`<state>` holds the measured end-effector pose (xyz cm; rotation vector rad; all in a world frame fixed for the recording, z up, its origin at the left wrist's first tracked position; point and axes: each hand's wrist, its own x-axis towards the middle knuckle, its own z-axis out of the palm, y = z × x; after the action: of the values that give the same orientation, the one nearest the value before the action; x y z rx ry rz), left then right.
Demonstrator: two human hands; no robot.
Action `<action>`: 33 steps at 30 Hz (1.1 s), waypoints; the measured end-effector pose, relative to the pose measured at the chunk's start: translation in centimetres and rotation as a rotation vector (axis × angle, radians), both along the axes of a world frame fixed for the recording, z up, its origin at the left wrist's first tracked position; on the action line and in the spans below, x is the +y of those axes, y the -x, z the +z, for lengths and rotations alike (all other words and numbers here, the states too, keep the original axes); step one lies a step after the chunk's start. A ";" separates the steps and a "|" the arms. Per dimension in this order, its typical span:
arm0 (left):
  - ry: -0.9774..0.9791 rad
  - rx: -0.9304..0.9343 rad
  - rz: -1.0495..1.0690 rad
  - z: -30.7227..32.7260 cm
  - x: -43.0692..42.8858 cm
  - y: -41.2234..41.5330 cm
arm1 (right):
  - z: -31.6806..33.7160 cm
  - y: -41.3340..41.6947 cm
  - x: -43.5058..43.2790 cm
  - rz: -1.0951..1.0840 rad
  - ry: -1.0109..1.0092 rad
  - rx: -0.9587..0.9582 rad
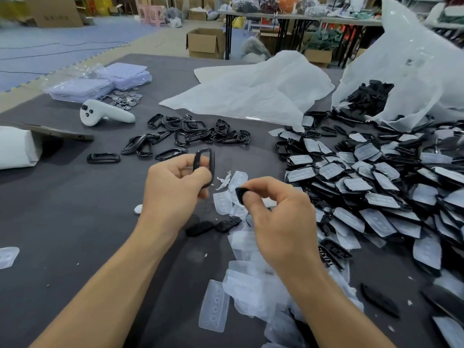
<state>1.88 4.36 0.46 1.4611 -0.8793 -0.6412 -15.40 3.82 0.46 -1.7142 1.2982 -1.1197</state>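
Note:
My left hand (pixel 175 189) grips a black oval plastic frame (pixel 211 164) upright above the dark grey table (pixel 75 222). My right hand (pixel 276 217) pinches a small black piece (pixel 239 193) between thumb and fingers, just right of the frame and apart from it. Below the hands lie clear film pieces (pixel 222 203) and two black button pads (pixel 213 227). A big heap of black parts covered with clear film (pixel 376 187) fills the right side. A group of bare black frames (pixel 185 134) lies beyond my hands.
A white controller (pixel 103 114) and a pile of small metal discs (pixel 124 99) sit at the far left beside purple packets (pixel 100 81). White plastic bags (pixel 251 89) lie at the back; one (pixel 401 71) spills black parts. More clear film strips (pixel 214 306) lie near the front.

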 end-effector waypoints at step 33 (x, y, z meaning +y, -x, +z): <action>-0.109 -0.034 -0.314 0.1 0.4 2.6 | 1.8 1.7 -1.9 0.159 -0.323 -0.497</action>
<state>-0.73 4.80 0.60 1.4458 -1.1272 -0.9107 -17.13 1.95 2.22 -1.1813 0.9504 -1.0840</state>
